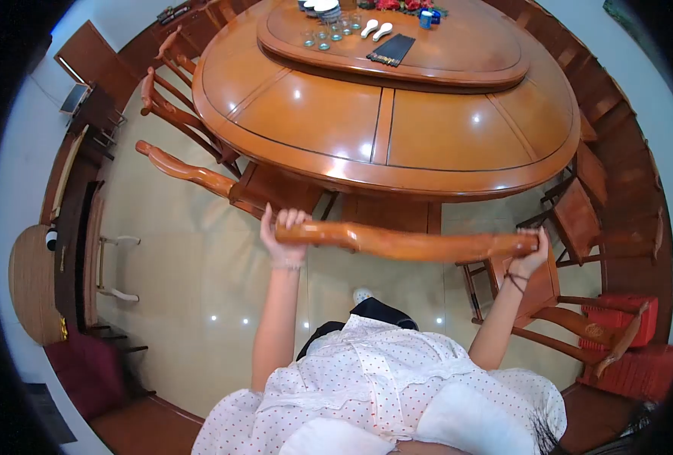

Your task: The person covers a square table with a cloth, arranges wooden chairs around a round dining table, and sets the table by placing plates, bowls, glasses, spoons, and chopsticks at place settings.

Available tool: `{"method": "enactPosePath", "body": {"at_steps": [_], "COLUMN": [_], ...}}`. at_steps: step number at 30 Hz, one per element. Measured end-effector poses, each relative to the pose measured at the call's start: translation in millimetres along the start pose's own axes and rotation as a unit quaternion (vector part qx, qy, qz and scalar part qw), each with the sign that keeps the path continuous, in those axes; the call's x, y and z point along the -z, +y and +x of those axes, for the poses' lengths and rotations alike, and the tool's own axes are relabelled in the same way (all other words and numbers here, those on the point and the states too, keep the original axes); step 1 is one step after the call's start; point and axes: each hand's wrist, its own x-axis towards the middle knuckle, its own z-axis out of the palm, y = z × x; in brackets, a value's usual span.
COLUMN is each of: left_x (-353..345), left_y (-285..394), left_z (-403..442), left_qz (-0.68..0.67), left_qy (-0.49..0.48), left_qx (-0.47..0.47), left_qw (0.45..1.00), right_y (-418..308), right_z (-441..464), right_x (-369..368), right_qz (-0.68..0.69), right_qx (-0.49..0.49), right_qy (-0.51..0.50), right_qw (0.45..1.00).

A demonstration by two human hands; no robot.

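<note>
A wooden chair stands in front of me, its curved top rail running across the view between my hands. My left hand is wrapped round the rail's left end, with some fingers raised over it. At the right end, my right hand grips the rail, its fingers curled round the wood. Beyond the rail, part of the chair's seat shows beneath the edge of the large round table.
The turntable holds glasses, white spoons, black packets and stacked dishes. Wooden chairs stand at left and right. A red crate is at the far right, a dark sofa at the left.
</note>
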Motion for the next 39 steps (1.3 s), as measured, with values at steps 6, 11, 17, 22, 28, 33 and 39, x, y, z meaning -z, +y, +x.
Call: {"method": "enactPosePath", "body": {"at_steps": [6, 11, 17, 22, 28, 33, 39], "left_x": [37.6, 64.2, 65.6, 68.2, 65.2, 63.2, 55.6], "left_y": [2.4, 3.6, 13.2, 30.7, 36.9, 37.8, 35.4], "left_z": [-117.9, -183.1, -242.4, -303.1, -383.9, -425.9, -446.2], "left_qz": [-0.043, -0.040, -0.053, -0.045, -0.059, -0.035, 0.006], "left_qy": [0.083, 0.045, 0.030, 0.069, 0.109, 0.109, 0.107], "left_qx": [-0.033, -0.060, -0.050, -0.064, -0.072, -0.059, -0.045], "left_qw": [0.995, 0.996, 0.997, 0.995, 0.990, 0.992, 0.993], "right_y": [-23.6, -28.0, -46.8, -69.3, -105.8, -125.9, -144.4], "right_z": [-93.6, -150.6, -189.1, -241.8, -305.2, -340.4, -366.5], "right_x": [78.7, 131.1, 155.8, 181.7, 215.0, 241.7, 269.8], "right_qz": [0.019, 0.093, 0.096, 0.111, 0.094, 0.086, 0.081], "right_qx": [0.019, 0.051, 0.084, 0.033, 0.027, 0.016, 0.024], "right_qy": [0.050, 0.022, 0.013, 0.050, 0.098, 0.132, 0.161], "right_qw": [0.998, 0.994, 0.992, 0.992, 0.990, 0.987, 0.983]}}
